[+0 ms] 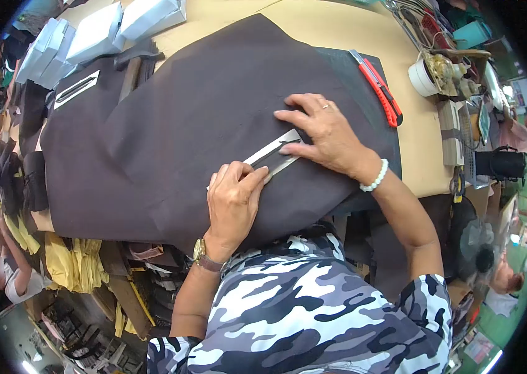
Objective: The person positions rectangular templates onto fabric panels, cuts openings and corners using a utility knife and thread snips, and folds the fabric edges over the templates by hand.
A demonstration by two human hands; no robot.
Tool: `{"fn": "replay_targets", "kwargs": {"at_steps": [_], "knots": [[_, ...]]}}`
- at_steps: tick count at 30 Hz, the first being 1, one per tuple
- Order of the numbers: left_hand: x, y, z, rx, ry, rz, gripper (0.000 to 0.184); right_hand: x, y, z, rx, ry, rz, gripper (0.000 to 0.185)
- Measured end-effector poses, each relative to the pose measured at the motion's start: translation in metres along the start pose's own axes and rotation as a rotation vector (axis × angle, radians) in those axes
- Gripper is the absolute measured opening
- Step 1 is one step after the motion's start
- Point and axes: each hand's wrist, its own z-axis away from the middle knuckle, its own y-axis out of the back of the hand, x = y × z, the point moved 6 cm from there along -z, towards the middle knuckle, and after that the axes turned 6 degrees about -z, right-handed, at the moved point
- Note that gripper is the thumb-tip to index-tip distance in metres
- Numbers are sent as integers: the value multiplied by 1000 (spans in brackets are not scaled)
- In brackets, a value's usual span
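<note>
A large sheet of dark brown fabric (151, 149) lies over the table. On it, running diagonally between my hands, is a narrow white-edged strip with a dark middle (270, 148). My left hand (232, 196) presses on the strip's lower-left end, its fingers bunched together and partly covering it. Over the upper-right end is my right hand (329, 134), fingers spread and thumb touching the strip. A similar white-edged strip (76, 89) rests on the fabric at the upper left.
A red box cutter (377, 87) lies on a dark green mat (344, 65) at the right. A hammer (131, 71) and white boxes (95, 34) are at the upper left. Yellow cloth (76, 265) hangs below the table edge. Another person (11, 274) is at the far left.
</note>
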Motion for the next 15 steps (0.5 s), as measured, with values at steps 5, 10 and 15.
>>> {"fn": "replay_targets", "kwargs": {"at_steps": [5,10,15], "knots": [[-1,11,7,-54,39,-99,11,-13,-19,-4,-23,38,23,65],[-21,30,26,-149,147,-56,9,10,-3,-2,-54,-48,81,70],[-18,29,25,-144,109,-70,8,-33,-31,-13,-123,55,-12,71]]}}
